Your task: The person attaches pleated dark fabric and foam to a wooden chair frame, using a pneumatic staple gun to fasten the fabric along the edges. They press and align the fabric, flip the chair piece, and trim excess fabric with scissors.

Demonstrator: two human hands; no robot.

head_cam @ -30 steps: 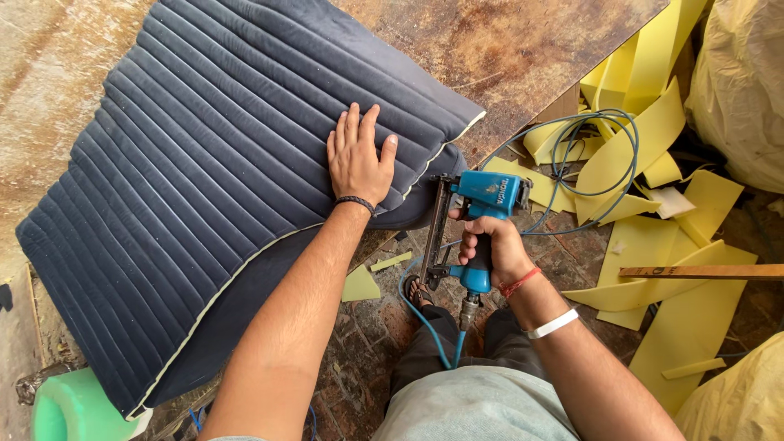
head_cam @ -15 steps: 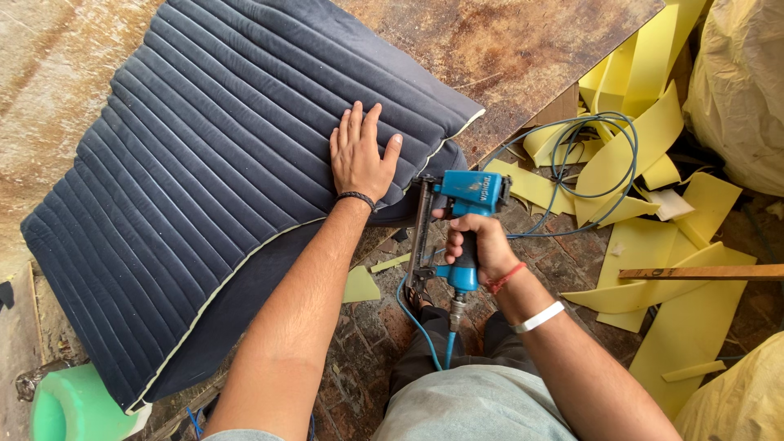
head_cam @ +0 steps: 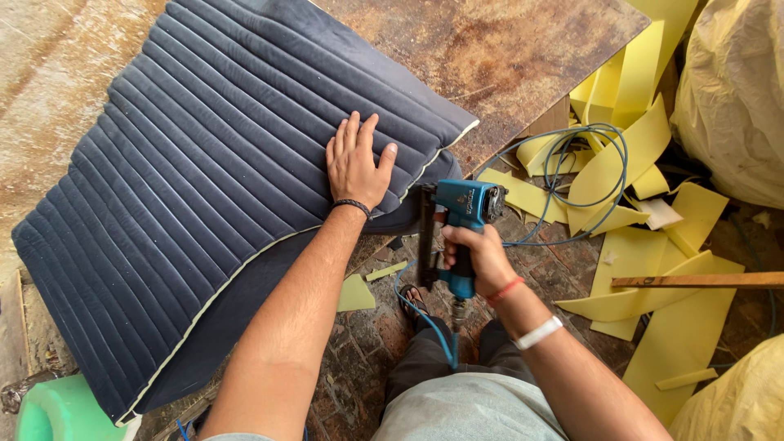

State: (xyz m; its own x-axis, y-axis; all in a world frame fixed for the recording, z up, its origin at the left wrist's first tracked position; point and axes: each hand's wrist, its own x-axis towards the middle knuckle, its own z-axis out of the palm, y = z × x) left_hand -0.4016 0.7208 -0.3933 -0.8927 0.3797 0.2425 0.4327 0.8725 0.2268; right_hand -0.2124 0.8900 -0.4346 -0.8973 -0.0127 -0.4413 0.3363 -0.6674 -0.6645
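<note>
Left hand (head_cam: 355, 163) lies flat on the quilted navy cushion (head_cam: 204, 180), fingers (head_cam: 353, 131) spread, pressing the cover down near its edge. Right hand (head_cam: 482, 257) is wrapped tight round the grip of the teal staple gun (head_cam: 461, 220), its nose at the cushion edge just right of the left thumb. Judgement: keep the fabric taut, left fingers away from the nose, gun square to the edge. Cushion overhangs the worn surface (head_cam: 506, 49); foam scraps (head_cam: 645, 245) lie on the floor.

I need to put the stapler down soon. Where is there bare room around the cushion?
Free: the brown tabletop beyond the navy quilted cushion, and the worn strip left of it. Crowded: the floor right of the stapler, strewn with yellow foam scraps and blue hose.
</note>
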